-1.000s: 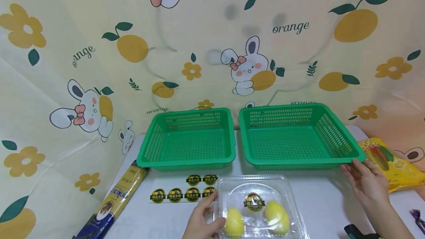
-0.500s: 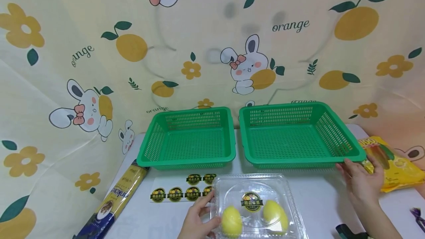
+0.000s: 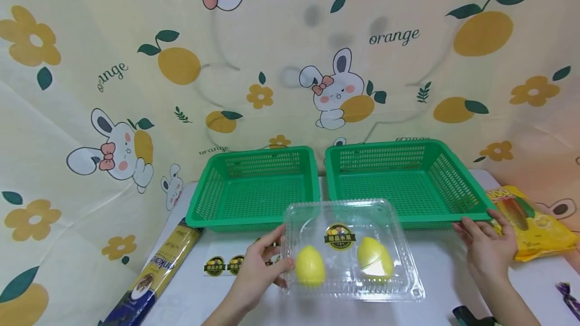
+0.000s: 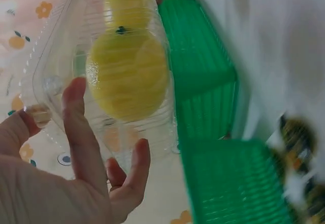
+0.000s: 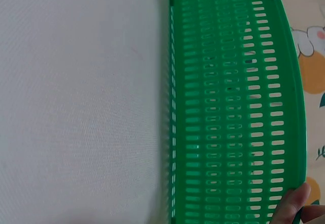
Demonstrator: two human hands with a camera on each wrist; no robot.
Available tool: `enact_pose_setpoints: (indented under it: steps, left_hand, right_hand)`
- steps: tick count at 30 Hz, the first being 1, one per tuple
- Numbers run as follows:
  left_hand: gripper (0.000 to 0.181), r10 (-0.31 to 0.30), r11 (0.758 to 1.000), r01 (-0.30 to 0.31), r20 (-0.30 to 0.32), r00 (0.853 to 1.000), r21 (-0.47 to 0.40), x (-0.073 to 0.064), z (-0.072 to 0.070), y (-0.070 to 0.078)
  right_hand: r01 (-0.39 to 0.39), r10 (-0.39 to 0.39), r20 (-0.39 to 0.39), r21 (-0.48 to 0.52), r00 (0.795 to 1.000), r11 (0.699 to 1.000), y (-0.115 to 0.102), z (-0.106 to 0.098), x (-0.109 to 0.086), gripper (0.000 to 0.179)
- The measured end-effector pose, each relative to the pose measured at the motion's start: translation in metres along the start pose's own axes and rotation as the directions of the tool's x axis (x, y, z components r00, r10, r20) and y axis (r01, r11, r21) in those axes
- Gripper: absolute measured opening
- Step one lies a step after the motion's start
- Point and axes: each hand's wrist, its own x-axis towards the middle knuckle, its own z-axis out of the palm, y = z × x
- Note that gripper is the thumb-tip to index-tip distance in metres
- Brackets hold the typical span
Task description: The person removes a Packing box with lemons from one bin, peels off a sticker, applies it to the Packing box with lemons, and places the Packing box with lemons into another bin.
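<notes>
My left hand (image 3: 258, 270) grips the left side of a clear plastic clamshell box (image 3: 342, 270). Inside it lie two smooth yellow fruits (image 3: 310, 265), and a round black-and-gold sticker (image 3: 340, 237) is on the lid. In the left wrist view, the thumb and fingers (image 4: 81, 137) spread around the box's edge. The box is tilted in front of two green baskets and overlaps their front rims in the head view. My right hand (image 3: 489, 250) pinches the front right rim of the right green basket (image 3: 448, 219); the right wrist view shows a fingertip (image 5: 292, 203) on that rim.
The left green basket (image 3: 213, 223) stands beside the right one. A sheet of stickers (image 3: 215, 265) lies partly behind my left hand. A gold-and-blue packet (image 3: 154, 280) lies at left, a yellow bag (image 3: 539, 230) at right, with a dark object (image 3: 471, 316) and purple-wrapped candy (image 3: 568, 296) nearer.
My left hand has raised the clamshell box and brought it forward toward the baskets, tilting it. My right hand has shifted slightly left along the basket rim.
</notes>
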Motion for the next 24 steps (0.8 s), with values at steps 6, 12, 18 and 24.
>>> enact_pose_setpoints:
  steps: [6, 12, 18, 24]
  left_hand:
    - [0.07, 0.03, 0.998, -0.035, 0.083, 0.996, 0.056, 0.055, -0.011, 0.033]
    - [0.062, -0.02, 0.997, 0.005, 0.185, 0.983, 0.081, 0.121, -0.015, 0.058]
    - [0.061, -0.074, 0.992, 0.045, 0.256, 0.964, 0.118, 0.178, 0.008, 0.077]
    - [0.062, -0.147, 0.981, 0.09, 0.356, 0.923, 0.171, 0.219, 0.036, 0.086]
  right_hand:
    - [-0.002, 0.002, 0.024, -0.005, 1.0, 1.0, 0.0, 0.0, -0.001, 0.059]
    - [0.025, -0.024, 0.034, -0.032, 0.999, 0.999, 0.001, 0.0, -0.003, 0.059]
    - [0.031, -0.031, 0.017, -0.049, 0.999, 0.998, -0.001, 0.0, -0.001, 0.057]
    - [0.025, -0.025, 0.007, -0.098, 1.0, 0.995, -0.001, 0.0, -0.001, 0.057]
